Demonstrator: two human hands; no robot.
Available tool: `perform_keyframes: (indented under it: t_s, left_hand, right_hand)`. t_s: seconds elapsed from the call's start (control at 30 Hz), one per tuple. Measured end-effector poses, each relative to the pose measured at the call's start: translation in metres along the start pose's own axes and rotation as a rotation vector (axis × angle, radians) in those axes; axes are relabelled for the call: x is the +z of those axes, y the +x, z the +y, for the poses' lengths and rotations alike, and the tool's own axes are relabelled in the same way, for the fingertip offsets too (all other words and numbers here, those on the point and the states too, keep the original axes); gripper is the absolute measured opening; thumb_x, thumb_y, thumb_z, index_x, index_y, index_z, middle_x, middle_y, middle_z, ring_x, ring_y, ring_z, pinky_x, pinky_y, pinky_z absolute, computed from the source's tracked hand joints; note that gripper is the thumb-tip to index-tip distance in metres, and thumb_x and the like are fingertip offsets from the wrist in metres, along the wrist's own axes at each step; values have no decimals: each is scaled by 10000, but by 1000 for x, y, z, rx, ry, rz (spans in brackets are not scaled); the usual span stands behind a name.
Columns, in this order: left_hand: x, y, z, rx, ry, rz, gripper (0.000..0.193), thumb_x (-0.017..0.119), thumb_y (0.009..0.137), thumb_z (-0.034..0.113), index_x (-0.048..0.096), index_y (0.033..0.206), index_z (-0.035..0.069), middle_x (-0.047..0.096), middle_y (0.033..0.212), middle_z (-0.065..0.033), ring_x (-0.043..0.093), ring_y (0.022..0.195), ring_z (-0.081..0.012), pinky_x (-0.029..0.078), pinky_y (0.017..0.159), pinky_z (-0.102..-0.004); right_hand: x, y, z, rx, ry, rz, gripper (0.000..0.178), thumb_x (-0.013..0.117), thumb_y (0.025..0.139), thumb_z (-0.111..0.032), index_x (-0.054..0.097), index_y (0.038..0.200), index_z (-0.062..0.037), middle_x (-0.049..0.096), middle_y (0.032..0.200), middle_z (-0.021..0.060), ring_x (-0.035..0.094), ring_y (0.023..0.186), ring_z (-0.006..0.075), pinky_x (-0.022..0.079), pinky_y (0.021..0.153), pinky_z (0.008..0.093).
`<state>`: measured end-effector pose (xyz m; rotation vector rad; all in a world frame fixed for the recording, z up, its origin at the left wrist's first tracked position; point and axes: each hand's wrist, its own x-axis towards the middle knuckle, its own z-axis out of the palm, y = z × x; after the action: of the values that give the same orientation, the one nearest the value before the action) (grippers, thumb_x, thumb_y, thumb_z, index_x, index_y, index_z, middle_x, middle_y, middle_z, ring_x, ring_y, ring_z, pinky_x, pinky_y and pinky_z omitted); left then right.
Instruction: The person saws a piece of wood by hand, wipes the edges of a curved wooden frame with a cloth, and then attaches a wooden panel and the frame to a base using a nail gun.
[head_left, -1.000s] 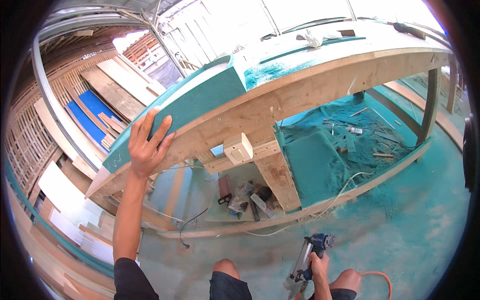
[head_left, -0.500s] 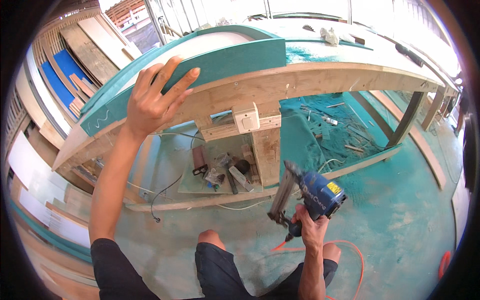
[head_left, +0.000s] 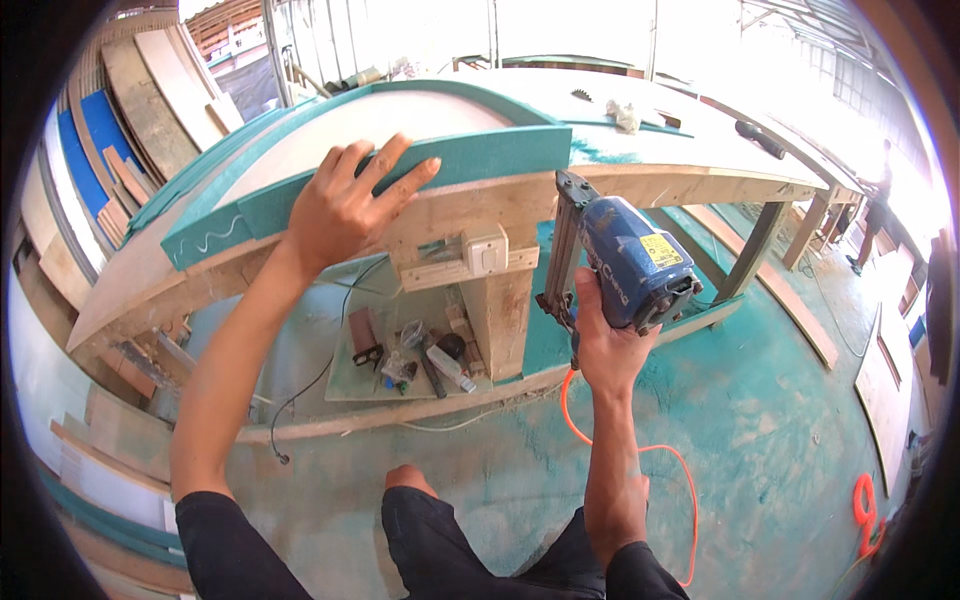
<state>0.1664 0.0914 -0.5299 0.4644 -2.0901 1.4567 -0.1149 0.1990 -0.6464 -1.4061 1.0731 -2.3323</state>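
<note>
My right hand (head_left: 612, 345) grips a blue nail gun (head_left: 632, 262) by its handle. The gun's nose is up, close beside the right end of the front strip of a teal board frame (head_left: 500, 152); I cannot tell whether they touch. An orange air hose (head_left: 692, 500) runs down from the handle. Spread out on the frame's front strip, my left hand (head_left: 345, 215) has its fingers apart, fingertips near the top edge. The frame sits on a wooden workbench (head_left: 700, 178). My left thumb is hidden.
A light switch (head_left: 487, 250) is fixed to the bench support. Tools and small parts lie on a low shelf (head_left: 345, 385). A saw blade (head_left: 581, 95) and a plastic bag (head_left: 625, 117) rest on the bench top. Planks (head_left: 150, 90) lean at left. Another person (head_left: 875, 215) stands far right.
My right hand has lifted the nail gun from low in front of the bench up to the frame's right end. The left hand appears farther right along the strip. The view has shifted.
</note>
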Motion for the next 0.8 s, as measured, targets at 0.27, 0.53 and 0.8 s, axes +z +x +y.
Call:
perform_keyframes:
  t_s: [0.27,0.53,0.8]
  left_hand:
    - [-3,-2,2,-17,7,-26,614,793,788,148,647,1382,199,622,1332,-125,593,989,-302,524,860,-405]
    - [-4,-1,3,-23,4,-39,638,790,781,144,635,1397,200,619,1335,-132,593,989,-309,523,862,-413]
    - [-5,3,4,-27,-14,-41,642,796,771,140,640,1391,195,608,1344,-136,584,984,-314,515,840,-420]
  right_hand:
    - [-9,32,-12,-1,6,-42,196,767,913,-116,707,1063,-4,671,824,-6,546,583,42,421,483,214]
    - [-4,47,-1,18,10,-87,171,769,918,-137,713,1027,-18,678,822,-11,550,583,47,427,482,218]
    - [-4,50,-8,-4,22,-95,253,761,927,-149,702,1062,56,737,937,64,660,805,102,549,695,281]
